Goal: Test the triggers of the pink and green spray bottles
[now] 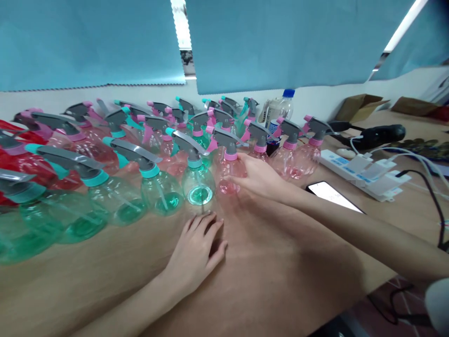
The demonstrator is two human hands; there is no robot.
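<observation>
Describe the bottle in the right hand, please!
Find the blue cloth, then the brown table below. In the front row there, the pink spray bottle stands just right of a green one. Only it has the right hand around its side.

The right hand (257,175) holds a pink spray bottle (228,166) beside the left hand (199,245).

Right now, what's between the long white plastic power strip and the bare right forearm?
In the head view, a flat, black-edged phone, lit up white, lies there.
</observation>
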